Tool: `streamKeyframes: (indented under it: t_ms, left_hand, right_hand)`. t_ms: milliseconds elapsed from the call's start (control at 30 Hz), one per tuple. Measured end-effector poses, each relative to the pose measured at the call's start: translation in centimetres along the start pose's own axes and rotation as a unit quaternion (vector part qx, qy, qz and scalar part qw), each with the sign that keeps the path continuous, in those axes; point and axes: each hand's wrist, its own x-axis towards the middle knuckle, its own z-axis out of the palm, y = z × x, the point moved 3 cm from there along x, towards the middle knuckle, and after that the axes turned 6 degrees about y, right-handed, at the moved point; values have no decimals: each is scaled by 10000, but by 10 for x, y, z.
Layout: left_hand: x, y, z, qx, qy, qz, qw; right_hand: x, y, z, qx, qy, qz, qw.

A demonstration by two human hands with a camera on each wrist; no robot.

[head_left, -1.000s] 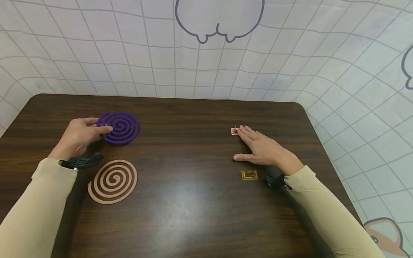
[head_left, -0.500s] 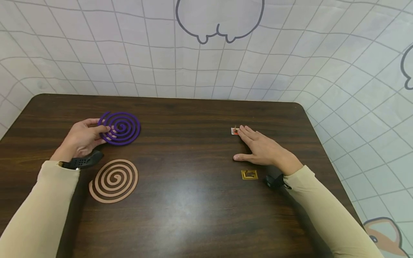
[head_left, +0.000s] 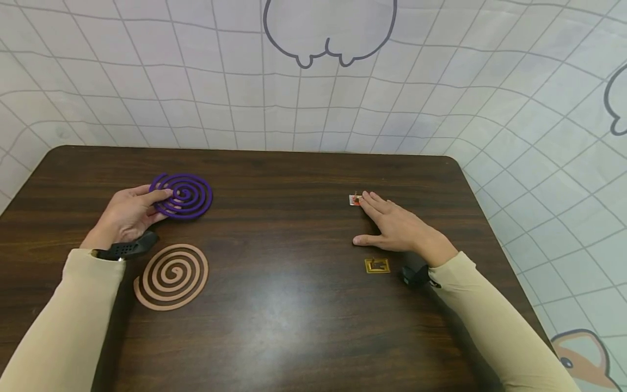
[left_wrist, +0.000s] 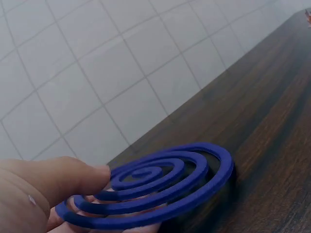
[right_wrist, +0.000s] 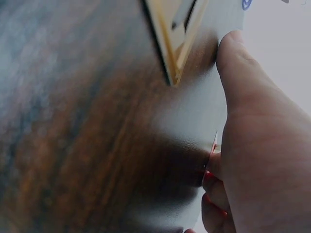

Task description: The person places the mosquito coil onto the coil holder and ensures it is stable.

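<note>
My left hand (head_left: 124, 213) holds a purple mosquito coil (head_left: 184, 194) by its left edge, thumb on top and fingers underneath. In the left wrist view the coil (left_wrist: 143, 173) is nearly flat, apparently just above the table. A tan mosquito coil (head_left: 172, 274) lies on the table nearer the body. At the right, my right hand (head_left: 399, 226) rests palm down with straight fingers, thumb spread. Its fingertips touch or partly cover a small red and white metal coil stand (head_left: 354, 200) with an upright tab. A gold coil stand (head_left: 377, 265) lies below the thumb.
The dark wood table (head_left: 274, 228) has rounded far corners. A white grid-patterned curtain (head_left: 235, 81) hangs behind it and along the right side. Each wrist wears a black strap-on device (head_left: 128, 247).
The left hand has shifted very slightly right with the purple coil, and more of its fingers show underneath. The right hand, the tan coil and both stands have stayed put.
</note>
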Motion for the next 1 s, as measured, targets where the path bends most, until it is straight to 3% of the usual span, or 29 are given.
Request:
streamKeyframes:
  t_ms: [233, 567, 1000]
  left_hand:
    - [2, -1, 4, -28, 343, -151, 9993]
    - [1, 0, 6, 182, 376, -141, 9990]
    - [0, 0, 4, -158, 427, -82, 9989]
  right_hand:
    - [0, -1, -1, 38, 6, 9, 10000]
    - [1, -3, -3, 35, 23, 3, 10000]
    - [1, -3, -2, 24, -6, 8, 10000]
